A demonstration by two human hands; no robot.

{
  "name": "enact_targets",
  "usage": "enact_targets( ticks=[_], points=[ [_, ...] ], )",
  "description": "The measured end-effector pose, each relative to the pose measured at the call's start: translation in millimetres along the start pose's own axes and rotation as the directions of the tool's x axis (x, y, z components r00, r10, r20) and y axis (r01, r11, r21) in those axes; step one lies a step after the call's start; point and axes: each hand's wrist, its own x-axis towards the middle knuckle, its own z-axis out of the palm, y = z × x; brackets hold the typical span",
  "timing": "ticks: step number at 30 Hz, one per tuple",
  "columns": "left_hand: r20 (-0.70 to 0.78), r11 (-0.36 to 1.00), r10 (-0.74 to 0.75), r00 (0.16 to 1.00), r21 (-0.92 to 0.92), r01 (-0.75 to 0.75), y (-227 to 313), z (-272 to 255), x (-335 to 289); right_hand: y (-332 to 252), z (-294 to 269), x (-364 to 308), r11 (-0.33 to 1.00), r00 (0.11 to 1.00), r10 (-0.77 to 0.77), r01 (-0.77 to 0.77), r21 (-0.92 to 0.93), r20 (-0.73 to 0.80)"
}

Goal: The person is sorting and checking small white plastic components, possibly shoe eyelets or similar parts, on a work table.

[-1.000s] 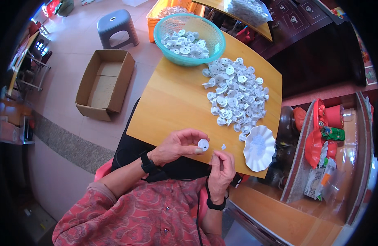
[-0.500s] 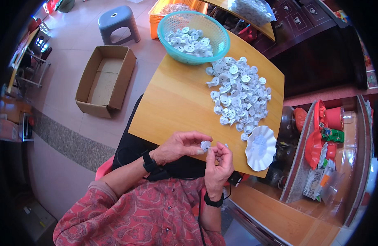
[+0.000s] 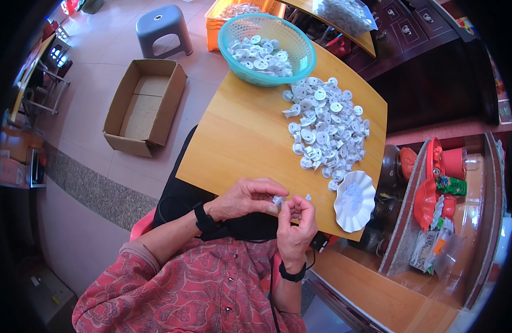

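One round, white plastic part (image 3: 277, 201) sits pinched in our left hand (image 3: 244, 198) at the yellow wooden desk (image 3: 228, 127); our right hand (image 3: 296, 226), its hold unclear, has just closed in, so both can work it.

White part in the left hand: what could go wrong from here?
The white part could slip and drop: the left hand holds it near the table's front edge. The right hand might brush away the tiny loose piece lying just beyond it. The fluted white dish sits close to the right edge, so a bump might knock it off.
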Motion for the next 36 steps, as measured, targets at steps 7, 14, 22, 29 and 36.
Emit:
enact_targets(
  ticks=[7,14,22,29,36],
  points=[
    [0.044,0.989,0.046,0.998,0.140,-0.052,2,-2,-1,-1,1,0,1.000,1.000,-0.012,0.013,-0.022,0.017],
    [0.066,0.980,0.056,0.996,0.186,-0.067,7,-3,0,-1,2,0,0.999,0.998,0.048,-0.049,0.023,0.035],
    [0.005,0.999,0.011,1.000,0.046,-0.011,4,-3,-1,3,1,0,0.977,0.993,0.117,-0.120,0.174,0.026],
    [-0.006,0.999,-0.018,1.000,-0.033,0.017,3,-3,-2,3,0,-1,0.984,0.992,0.125,-0.128,0.121,0.029],
    [0.010,0.999,0.004,1.000,0.034,-0.005,4,-4,-1,-2,6,2,0.993,0.996,0.084,-0.086,0.077,0.030]
  ],
)
